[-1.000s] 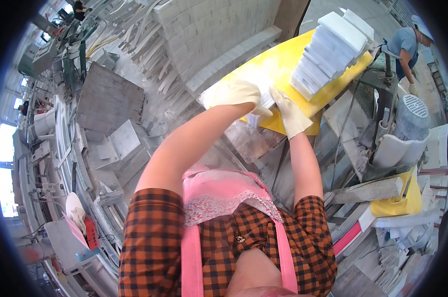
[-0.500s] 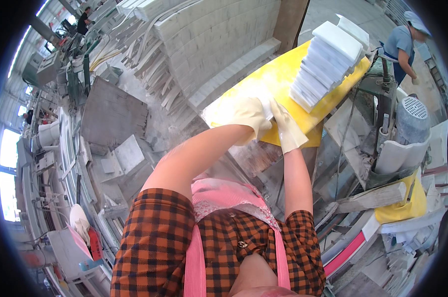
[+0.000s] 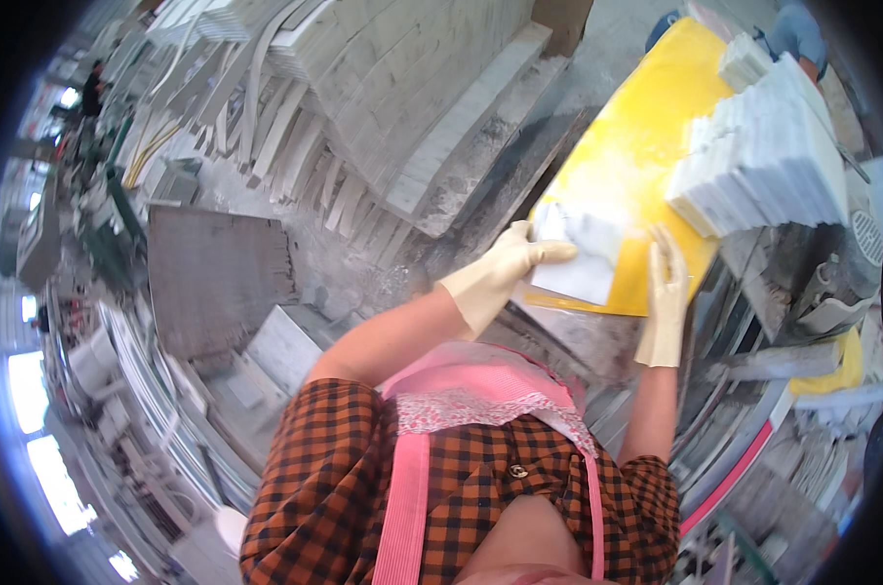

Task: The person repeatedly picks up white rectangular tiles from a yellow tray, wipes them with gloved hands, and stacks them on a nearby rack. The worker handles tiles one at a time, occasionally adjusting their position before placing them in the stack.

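Observation:
Both my hands wear cream rubber gloves. My left hand [image 3: 505, 265] grips the near left edge of a white stone tile [image 3: 583, 255] that lies on a yellow table top [image 3: 636, 146]. My right hand [image 3: 664, 292] rests flat and open on the yellow surface just right of the tile, fingers pointing away from me. A tall stack of white tiles [image 3: 768, 146] stands on the far right part of the yellow top.
Long grey stone slabs [image 3: 402, 107] are piled to the left of the table. A dark square slab [image 3: 217, 278] lies on the floor at left. Another person [image 3: 797, 29] stands beyond the table. A fan guard [image 3: 865, 244] sits at right.
The camera has leaned closer to the table. My hands, held together over the yellow top before, have parted: the left now holds the tile down on the surface, the right lies flat beside it.

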The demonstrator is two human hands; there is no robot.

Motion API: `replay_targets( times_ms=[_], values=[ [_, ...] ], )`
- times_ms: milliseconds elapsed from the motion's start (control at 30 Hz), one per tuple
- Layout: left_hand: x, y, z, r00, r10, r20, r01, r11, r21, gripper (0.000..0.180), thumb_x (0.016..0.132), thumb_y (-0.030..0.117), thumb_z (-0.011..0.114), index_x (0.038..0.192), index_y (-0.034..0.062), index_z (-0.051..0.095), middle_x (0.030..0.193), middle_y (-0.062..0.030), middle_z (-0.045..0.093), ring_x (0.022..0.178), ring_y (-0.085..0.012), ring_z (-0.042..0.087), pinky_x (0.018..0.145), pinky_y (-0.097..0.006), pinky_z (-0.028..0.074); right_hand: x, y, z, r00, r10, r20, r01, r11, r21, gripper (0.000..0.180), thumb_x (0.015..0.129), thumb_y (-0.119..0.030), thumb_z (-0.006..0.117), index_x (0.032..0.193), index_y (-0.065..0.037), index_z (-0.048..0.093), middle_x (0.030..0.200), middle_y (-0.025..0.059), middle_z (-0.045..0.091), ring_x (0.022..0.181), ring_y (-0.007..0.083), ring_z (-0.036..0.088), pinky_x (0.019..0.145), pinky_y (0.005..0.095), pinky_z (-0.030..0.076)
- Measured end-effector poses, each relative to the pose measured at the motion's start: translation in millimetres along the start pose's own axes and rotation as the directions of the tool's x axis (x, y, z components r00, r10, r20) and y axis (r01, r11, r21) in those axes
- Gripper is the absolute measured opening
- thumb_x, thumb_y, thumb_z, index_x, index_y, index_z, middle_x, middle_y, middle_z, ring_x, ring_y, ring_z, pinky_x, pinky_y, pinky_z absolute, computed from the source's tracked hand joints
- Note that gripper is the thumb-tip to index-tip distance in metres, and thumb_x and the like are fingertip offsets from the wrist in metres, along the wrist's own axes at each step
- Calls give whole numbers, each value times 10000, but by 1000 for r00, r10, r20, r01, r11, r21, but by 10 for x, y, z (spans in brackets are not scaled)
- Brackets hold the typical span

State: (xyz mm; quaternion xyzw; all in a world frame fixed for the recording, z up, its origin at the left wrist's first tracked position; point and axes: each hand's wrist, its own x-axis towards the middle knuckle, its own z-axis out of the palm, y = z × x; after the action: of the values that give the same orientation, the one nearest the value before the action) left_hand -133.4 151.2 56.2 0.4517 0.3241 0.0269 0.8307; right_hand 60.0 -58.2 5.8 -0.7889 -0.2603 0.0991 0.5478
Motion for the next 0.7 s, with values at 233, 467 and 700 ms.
replay_targets(
  times_ms=[233, 467, 700],
  values=[
    [-120, 1009, -1792, 996, 75, 41, -76, 997, 9, 718, 815, 209, 813, 1348, -104, 447, 1241, -214, 634, 1096, -277, 657, 974, -384, 524, 123, -244, 645, 988, 66, -136, -123, 875, -469, 455, 992, -207, 633, 1376, 28, 568, 1435, 188, 566, 1334, 286, 534, 1128, 368, 400],
    [-931, 1590, -3157, 780, 285, -557, -34, 908, 417, 731, 726, 198, 787, 1362, -31, 509, 1230, -152, 615, 1125, -249, 613, 985, -363, 486, 113, -110, 813, 997, 73, 0, -39, 538, -842, 550, 1004, -336, 552, 1451, -20, 499, 1527, 177, 470, 1437, 347, 395, 1199, 418, 311],
    [-2106, 2076, -3542, 549, 507, -664, 80, 759, 646, 750, 668, 214, 811, 1326, -19, 536, 1190, -126, 609, 1094, -253, 588, 1009, -370, 444, 134, -154, 802, 993, 118, 4, -57, 513, -856, 547, 996, -323, 562, 1445, -17, 502, 1516, 194, 475, 1411, 369, 420, 1190, 422, 319]
  ],
)
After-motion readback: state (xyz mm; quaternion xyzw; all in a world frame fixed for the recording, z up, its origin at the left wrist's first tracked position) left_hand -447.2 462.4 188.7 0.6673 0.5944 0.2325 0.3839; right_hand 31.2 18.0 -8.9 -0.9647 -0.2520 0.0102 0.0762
